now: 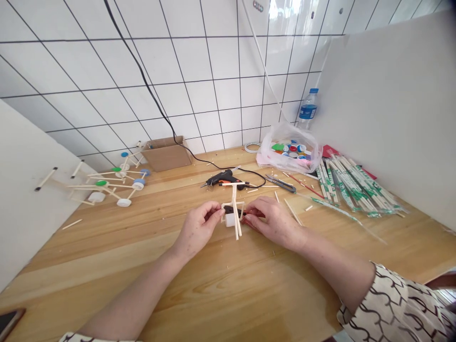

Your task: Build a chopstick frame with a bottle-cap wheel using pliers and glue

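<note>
A small frame of pale wooden sticks [233,195] stands in front of me, with a crossbar whose ends are dark. Within its lower part are a white block-like piece [230,220] and a dark piece [233,209] I cannot make out clearly. My left hand [201,223] is closed, thumb and index finger pinching the frame's left side. On the opposite side my right hand [272,221] is closed with its fingertips at the frame's right side; a bit of red shows under them. Just behind the frame lies a black glue gun [223,177] with an orange trigger.
Finished-looking stick models with bottle-cap wheels [117,183] stand left, by a cardboard box [166,154]. Behind right are a utility knife [281,184], a bag of bottle caps [290,149], a tape roll [252,147], wrapped chopsticks [356,183] and a water bottle [308,109]. A black cord [142,76] hangs across.
</note>
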A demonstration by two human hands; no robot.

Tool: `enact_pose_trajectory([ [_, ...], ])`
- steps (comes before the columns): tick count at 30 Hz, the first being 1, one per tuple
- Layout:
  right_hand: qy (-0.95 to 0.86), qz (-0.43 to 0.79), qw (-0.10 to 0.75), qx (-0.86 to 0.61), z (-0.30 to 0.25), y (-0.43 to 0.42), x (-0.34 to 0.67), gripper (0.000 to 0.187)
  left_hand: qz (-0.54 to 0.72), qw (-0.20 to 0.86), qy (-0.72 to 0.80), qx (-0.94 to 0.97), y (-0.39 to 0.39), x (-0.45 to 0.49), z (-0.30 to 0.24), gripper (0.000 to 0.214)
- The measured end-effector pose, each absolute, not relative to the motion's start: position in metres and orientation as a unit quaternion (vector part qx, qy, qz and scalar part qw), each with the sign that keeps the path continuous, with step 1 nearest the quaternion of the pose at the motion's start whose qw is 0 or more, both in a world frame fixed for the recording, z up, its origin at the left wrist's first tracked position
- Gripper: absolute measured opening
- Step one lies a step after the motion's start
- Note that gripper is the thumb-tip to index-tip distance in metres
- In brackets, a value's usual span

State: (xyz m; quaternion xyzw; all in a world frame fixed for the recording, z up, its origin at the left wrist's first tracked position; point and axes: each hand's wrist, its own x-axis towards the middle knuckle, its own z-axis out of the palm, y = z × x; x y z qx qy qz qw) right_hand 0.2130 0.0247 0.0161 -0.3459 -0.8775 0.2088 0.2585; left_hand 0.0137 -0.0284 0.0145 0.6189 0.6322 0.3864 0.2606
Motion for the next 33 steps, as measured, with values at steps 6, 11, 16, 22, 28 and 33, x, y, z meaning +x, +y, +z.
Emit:
enact_pose_trajectory([
  [6, -0.88, 0.208, 0.257, -0.34, 0.014, 0.026, 0.213, 0.004, 0.4, 0.247, 0.623, 0.625, -0.03, 0.014, 0.012, 0.023],
  [11, -0.879, 0.216, 0.257, -0.339, 0.013, 0.026, 0.213, 0.007, 0.405, 0.235, 0.615, 0.634, -0.032, 0.015, 0.012, 0.021],
  [16, -0.878, 0.222, 0.255, -0.339, 0.014, 0.026, 0.212, 0.007, 0.398, 0.208, 0.622, 0.641, -0.035, 0.015, 0.013, 0.019],
  [22, -0.888, 0.195, 0.251, -0.332, 0.016, 0.025, 0.213, 0.005, 0.414, 0.182, 0.607, 0.654, -0.037, 0.014, 0.017, 0.017],
  [28, -0.919, 0.144, 0.193, -0.312, 0.024, 0.022, 0.217, 0.01, 0.424, 0.161, 0.602, 0.657, -0.04, 0.01, 0.024, 0.018],
  [33, -0.93, 0.125, 0.145, -0.315, 0.029, 0.02, 0.219, 0.013, 0.436, 0.15, 0.6, 0.654, -0.04, 0.006, 0.028, 0.017],
])
